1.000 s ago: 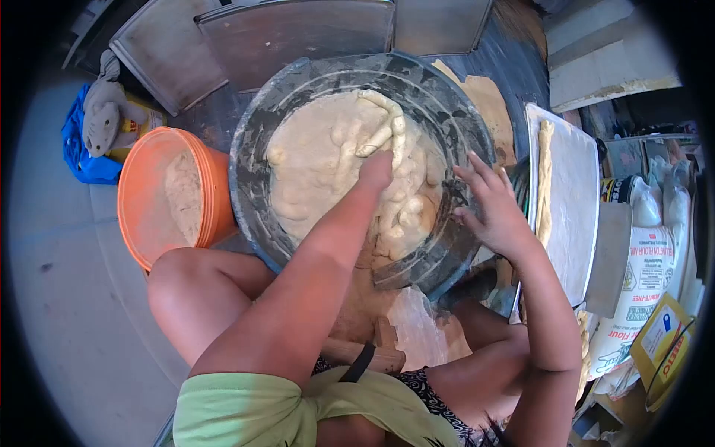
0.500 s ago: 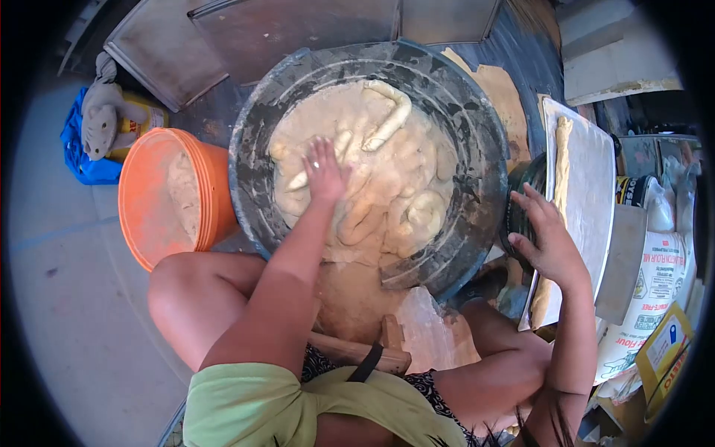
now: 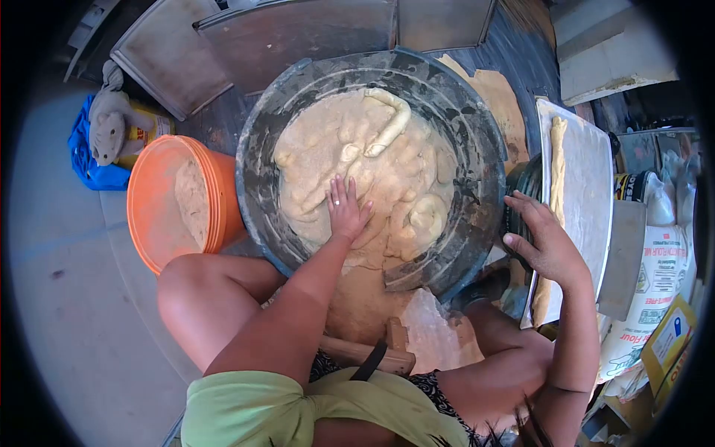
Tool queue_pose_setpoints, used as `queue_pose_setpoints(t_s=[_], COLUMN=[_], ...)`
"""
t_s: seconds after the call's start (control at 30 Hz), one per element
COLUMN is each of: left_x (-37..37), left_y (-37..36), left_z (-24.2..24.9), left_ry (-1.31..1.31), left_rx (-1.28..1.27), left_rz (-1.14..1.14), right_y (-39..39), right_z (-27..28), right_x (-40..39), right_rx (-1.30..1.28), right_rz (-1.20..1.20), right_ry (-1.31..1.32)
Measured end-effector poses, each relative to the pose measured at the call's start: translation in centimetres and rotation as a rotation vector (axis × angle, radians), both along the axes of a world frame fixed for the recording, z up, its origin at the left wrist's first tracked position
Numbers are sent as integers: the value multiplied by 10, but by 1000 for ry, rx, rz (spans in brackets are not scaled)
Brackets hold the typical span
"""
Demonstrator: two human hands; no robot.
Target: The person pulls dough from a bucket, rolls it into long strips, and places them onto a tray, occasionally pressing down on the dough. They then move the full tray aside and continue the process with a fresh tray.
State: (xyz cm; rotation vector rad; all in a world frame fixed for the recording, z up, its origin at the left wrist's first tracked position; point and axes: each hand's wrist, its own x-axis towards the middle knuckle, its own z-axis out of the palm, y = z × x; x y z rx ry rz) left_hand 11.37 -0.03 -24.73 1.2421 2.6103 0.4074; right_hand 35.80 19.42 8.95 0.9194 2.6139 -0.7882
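Note:
A big dark round basin (image 3: 261, 160) holds a mass of pale dough (image 3: 387, 160) with rope-like lumps on top. My left hand (image 3: 347, 207) lies flat, fingers spread, pressing on the dough near the basin's near side. My right hand (image 3: 545, 237) rests outside the basin's right rim, fingers curled over the edge of a small dark container (image 3: 521, 195) beside a white board (image 3: 588, 194). A long dough rope (image 3: 555, 160) lies along that board.
An orange bucket (image 3: 160, 205) with floury contents stands left of the basin. Metal trays (image 3: 268, 37) lean behind it. A blue cloth and a yellow tin (image 3: 112, 138) sit far left. Flour sacks (image 3: 655, 253) stand at right. My bare knees flank the basin.
My left hand slid from the dough's far side toward me and now presses near the front. My right hand moved off the basin rim to the small dark container at right.

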Motion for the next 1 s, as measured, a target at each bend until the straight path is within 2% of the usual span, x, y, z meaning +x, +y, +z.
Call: queue_pose_setpoints(t_s=[0.03, 0.07, 0.13, 0.17, 0.23, 0.27, 0.37, 0.43, 0.47, 0.53, 0.57, 0.63, 0.67, 0.73, 0.8, 0.87, 0.9, 0.97, 1.0], left_x=[1, -4, -22, -29, -43, -26, 10, 20, 18, -2, -5, -4, 1, 18, 47, 74, 79, 87, 93], left_y=[-4, -2, 7, 5, 5, 0, -17, -21, -23, -22, -15, 2, 16, 37, 56, 75, 88, 118, 134], left_z=[5, 13, 27, 15, -19, -2, 10, 16, 10, 1, 18, 93, 129, 201, 262, 322, 331, 355, 367], left_ry=[-236, -237, -283, -283, -320, -314, -358, -511, -519, -549, -550, -749, -745, -829, -782, -847, -860, -821, -766], left_rx=[26, 25, -111, -110, 111, 12, -53, 97, 102, -35, -26, 191, 200, -12, -75, 12, 48, 92, 90], left_rz=[-10, -12, 230, 222, 743, 571, 474, 657, 643, 527, 508, 370, 342, -126, -522, -745, -816, -946, -1004], right_y=[1, 1, -1, -2, -3, -5, -13, -17, -19, -20, -20, -25, -29, -39, -47, -47, -43, -26, -17], right_z=[0, 1, 2, 4, 11, 15, 29, 39, 40, 36, 33, 24, 16, -6, -16, -14, -8, 20, 37], right_x=[1, 2, 7, 9, 14, 14, 10, 9, 11, 15, 17, 15, 11, 3, -5, -2, 11, 46, 71], right_rx=[2, -36, -76, -72, -55, -72, -86, -124, -104, -91, -87, -107, -67, 77, 191, 4, 4, -699, -687], right_rz=[2, -25, -63, -84, -118, -123, -140, -67, -57, -72, -74, -95, -52, 52, 106, 136, 117, -319, -296], right_ry=[-1, 27, 55, 62, 80, 102, 144, 76, 86, 128, 172, 181, 199, 299, 384, 465, 463, 431, 349])
